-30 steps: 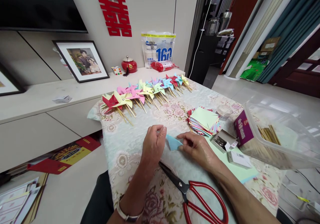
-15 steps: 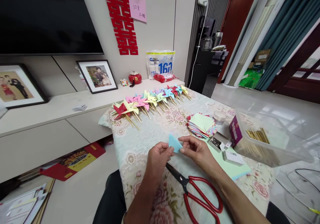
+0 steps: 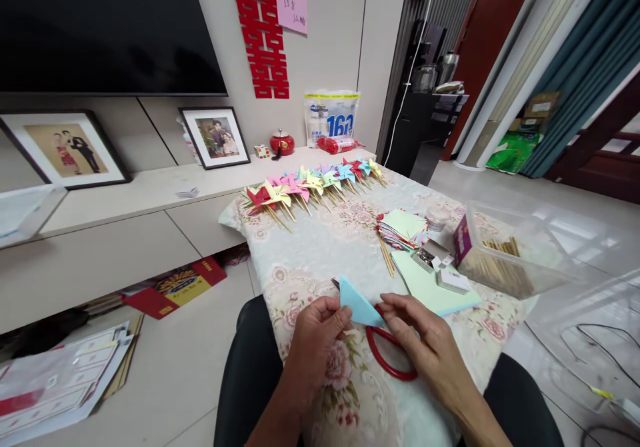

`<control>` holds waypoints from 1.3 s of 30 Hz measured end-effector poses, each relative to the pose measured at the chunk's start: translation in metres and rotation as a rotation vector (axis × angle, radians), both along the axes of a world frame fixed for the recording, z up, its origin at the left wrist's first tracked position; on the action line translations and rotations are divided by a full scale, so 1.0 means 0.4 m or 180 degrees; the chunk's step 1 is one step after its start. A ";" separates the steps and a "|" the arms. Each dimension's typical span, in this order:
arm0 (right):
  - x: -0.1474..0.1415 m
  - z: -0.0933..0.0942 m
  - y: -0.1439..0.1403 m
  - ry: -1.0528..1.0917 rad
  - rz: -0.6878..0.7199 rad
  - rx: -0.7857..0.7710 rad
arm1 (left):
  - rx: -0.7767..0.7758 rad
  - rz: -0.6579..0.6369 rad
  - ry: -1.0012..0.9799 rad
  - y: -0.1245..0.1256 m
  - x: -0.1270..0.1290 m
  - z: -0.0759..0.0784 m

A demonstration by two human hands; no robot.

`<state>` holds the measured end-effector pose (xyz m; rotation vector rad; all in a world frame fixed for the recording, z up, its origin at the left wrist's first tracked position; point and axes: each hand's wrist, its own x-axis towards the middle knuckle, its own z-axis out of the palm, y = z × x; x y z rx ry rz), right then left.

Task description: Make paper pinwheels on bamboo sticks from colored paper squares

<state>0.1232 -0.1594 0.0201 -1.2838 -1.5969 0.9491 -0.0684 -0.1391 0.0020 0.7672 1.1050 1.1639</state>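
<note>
Thumb and fingers of the left hand (image 3: 317, 334) are closed narrow on the blue paper (image 3: 358, 306), gripping its left edge with the thumb on the near side. The paper is folded to a triangle and held above the table (image 3: 320, 254), over the scissors (image 3: 386, 368). Fingers of the right hand (image 3: 425, 340) are curved and slightly parted at the paper's right corner, close to the red handles; whether they grip paper or handle, I cannot tell. Past the paper's upper left edge pokes the dark tip of the blades, and 1 red loop shows below. Beyond the right hand lie pale green sheets (image 3: 425, 284) with 2 small boxes (image 3: 453, 281) on them, a stack of coloured squares (image 3: 403, 227) and a clear tub (image 3: 523, 287) of sticks; a row of pinwheels (image 3: 313, 184) runs along the far side. Against the picture of 0.5 s ago, the paper shows longer, its right corner drawn out low toward the right hand. Both red loops lay in plain sight then; now paper and right hand cover most of the scissors. The right hand has come down across the handles, while the left keeps its pinch.
</note>
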 end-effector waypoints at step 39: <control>0.001 -0.045 -0.008 -0.2364 0.0075 0.0125 | -0.0584 0.0371 -0.1696 -0.061 -0.012 -0.012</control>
